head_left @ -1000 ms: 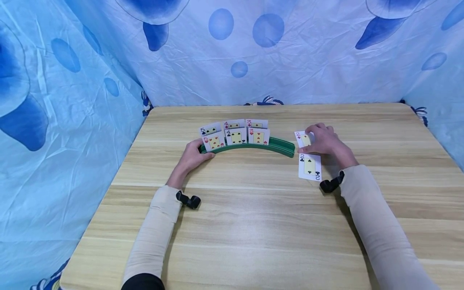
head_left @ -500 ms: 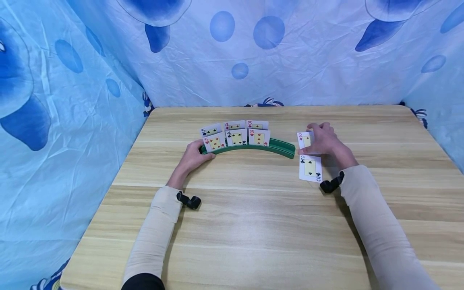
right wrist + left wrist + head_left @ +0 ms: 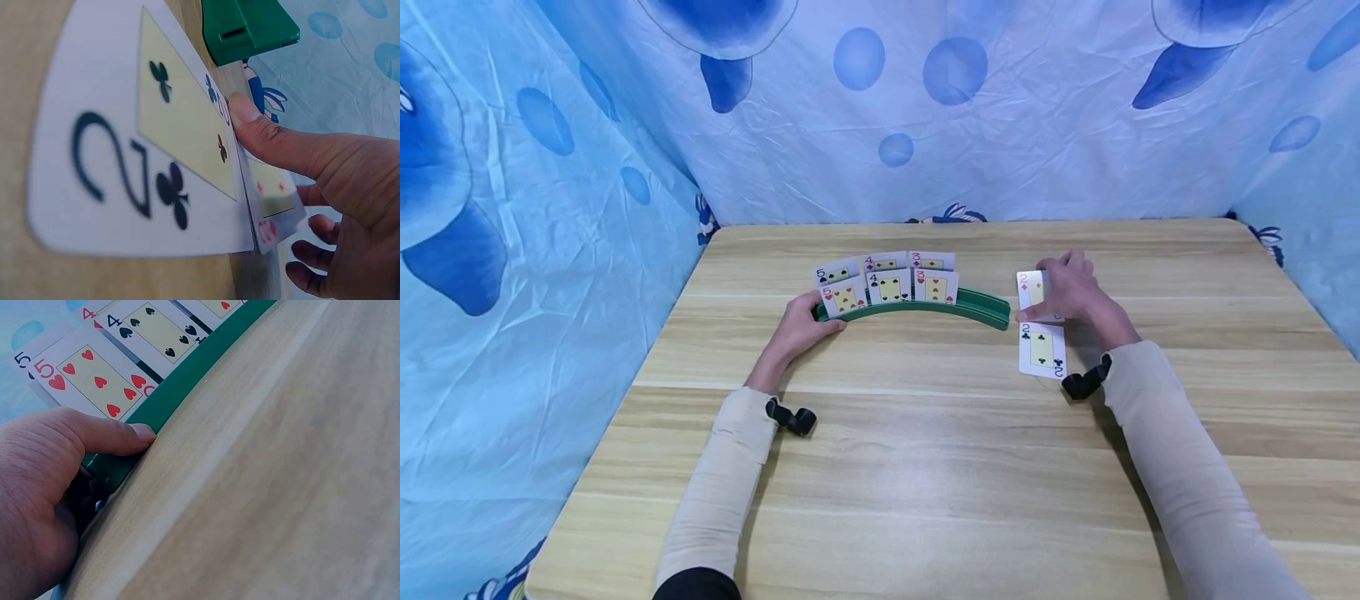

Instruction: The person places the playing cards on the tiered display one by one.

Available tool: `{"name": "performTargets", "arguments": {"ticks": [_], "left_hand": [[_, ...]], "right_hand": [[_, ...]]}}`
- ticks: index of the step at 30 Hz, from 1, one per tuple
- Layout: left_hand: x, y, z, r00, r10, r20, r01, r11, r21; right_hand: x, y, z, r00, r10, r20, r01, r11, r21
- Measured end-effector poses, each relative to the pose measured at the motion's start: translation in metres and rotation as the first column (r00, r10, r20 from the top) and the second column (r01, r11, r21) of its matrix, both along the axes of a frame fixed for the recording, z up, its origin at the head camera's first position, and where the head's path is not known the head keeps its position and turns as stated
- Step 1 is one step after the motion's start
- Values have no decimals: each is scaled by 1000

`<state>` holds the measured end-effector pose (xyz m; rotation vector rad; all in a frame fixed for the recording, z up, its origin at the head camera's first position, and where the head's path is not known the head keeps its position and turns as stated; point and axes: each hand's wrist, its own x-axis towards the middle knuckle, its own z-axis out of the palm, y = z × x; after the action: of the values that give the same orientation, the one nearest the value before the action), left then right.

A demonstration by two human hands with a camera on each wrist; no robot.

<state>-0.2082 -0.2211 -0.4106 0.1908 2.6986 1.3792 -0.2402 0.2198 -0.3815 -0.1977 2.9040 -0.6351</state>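
Observation:
My left hand [image 3: 795, 327] grips the left end of a curved green card holder [image 3: 981, 310], its thumb [image 3: 122, 434] along the front edge in the left wrist view. Two rows of playing cards stand in the holder: the five of hearts [image 3: 843, 297], four of spades [image 3: 889, 287] and three of hearts [image 3: 936, 287] in front, a five, a four and a three behind. To the right, my right hand [image 3: 1075, 292] holds the two of diamonds [image 3: 1030, 288] between thumb and fingers. The two of clubs [image 3: 1042, 350] lies face up just below it.
The wooden table [image 3: 917, 467] spreads around the holder and cards. A blue patterned curtain [image 3: 910, 117] hangs behind the table and along its sides. The holder's right end stands close to the two loose cards.
The two of diamonds has turned from a slant to nearly straight, lining up above the two of clubs, with my right hand still at it. My left hand stays on the holder.

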Motion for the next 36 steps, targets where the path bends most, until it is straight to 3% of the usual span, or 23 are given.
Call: {"name": "performTargets", "arguments": {"ticks": [6, 11, 16, 25, 36], "left_hand": [[0, 0, 0, 1000, 4, -2, -4, 1000, -3], [1, 1, -1, 1000, 8, 0, -8, 1000, -4], [2, 2, 0, 1000, 3, -3, -3, 1000, -8], [2, 1, 2, 1000, 0, -6, 0, 1000, -9], [1, 0, -1, 1000, -5, -25, 5, 1000, -14]], "right_hand": [[3, 2, -1, 993, 6, -115, -2, 999, 34], [5, 5, 0, 987, -21, -161, 30, 998, 52], [9, 7, 9, 985, -33, -169, 41, 998, 46], [21, 12, 29, 984, 15, -178, -9, 999, 33], [33, 18, 37, 970, 75, -232, -69, 997, 31]]}}
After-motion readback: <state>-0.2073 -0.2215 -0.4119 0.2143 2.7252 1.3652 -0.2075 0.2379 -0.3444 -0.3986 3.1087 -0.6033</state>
